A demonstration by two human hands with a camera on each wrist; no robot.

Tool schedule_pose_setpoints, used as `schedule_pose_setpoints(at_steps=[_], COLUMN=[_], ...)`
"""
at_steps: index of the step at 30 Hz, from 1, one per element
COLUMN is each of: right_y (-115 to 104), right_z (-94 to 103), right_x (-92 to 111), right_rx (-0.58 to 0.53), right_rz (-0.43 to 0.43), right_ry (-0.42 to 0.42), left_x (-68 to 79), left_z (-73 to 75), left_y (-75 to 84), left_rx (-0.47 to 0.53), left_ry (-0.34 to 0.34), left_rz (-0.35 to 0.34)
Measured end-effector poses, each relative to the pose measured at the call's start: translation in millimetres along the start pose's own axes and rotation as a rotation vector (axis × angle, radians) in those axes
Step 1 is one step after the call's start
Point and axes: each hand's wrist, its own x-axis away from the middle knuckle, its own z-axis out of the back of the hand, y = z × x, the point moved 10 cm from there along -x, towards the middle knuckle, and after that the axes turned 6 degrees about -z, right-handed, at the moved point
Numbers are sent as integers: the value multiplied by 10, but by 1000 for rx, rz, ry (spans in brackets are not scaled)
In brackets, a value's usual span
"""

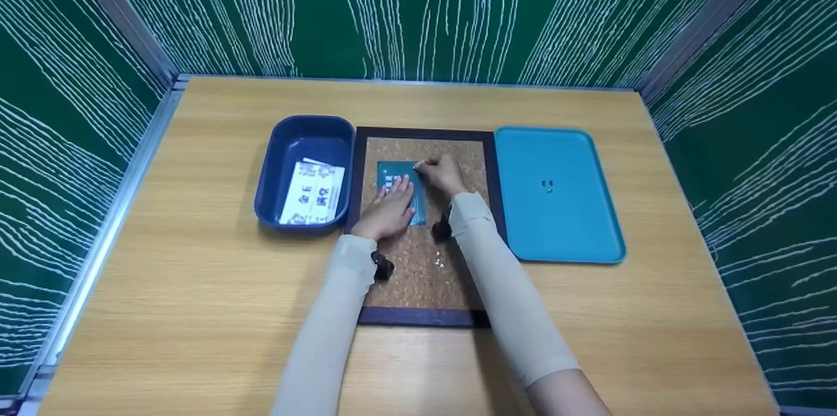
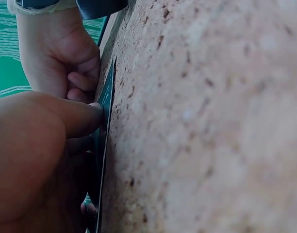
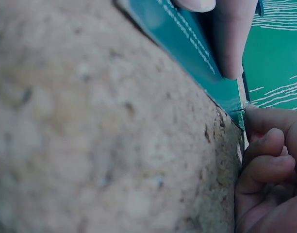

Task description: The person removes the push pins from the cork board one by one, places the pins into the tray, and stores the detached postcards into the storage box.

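Note:
A green card (image 1: 419,205) with white writing lies on a cork board (image 1: 412,285) with a dark frame. My left hand (image 1: 390,209) rests on the card with its fingers stretched out, hiding part of the writing. At the card's far right corner, my right hand (image 1: 444,175) pinches a small clear push pin (image 3: 247,105) between thumb and forefinger. The pin's thin needle meets the card's corner in the right wrist view, and the other fingers are curled in. From the left wrist view, the left thumb (image 2: 83,116) presses along the card's edge.
Several small clear pins (image 1: 439,261) lie on the cork nearer the person. Left of the board stands a dark blue bin (image 1: 307,123) holding white printed cards (image 1: 314,193). A turquoise tray (image 1: 562,226) on the right carries a few tiny pieces (image 1: 548,186). Green panels surround the wooden table (image 1: 163,311).

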Motion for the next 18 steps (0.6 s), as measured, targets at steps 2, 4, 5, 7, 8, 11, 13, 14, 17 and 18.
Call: schedule_pose_setpoints(at_steps=[2,4,5,7,8,11,13,14,17,18], right_y=[-1,0,2,8,13,32,43,45,55,53], right_z=[3,3,6,11,13,21,20,20,21,22], right_x=[3,5,5,8,10,16,19,20,19,21], right_rx=[-4,-8,-10,-10,-10,-16,-27,-32,-39,-36], right_rz=[4,6,6,2,-1,-15,-24,-26,-31,-28], right_ry=[-6,-12,-13,-13,-14,-17,-27,-31,-46,-49], left_x=[2,4,4,6,6,5,3,2,2,3], left_z=[10,17,20,25,23,21,21,21,16,14], left_y=[13,21,25,29,28,29,28,26,16,12], left_rx=[2,1,0,2,1,-3,-3,-4,5,10], left_ry=[7,13,17,20,19,17,16,15,13,12], left_rz=[-8,-14,-18,-19,-17,-16,-15,-15,-14,-13])
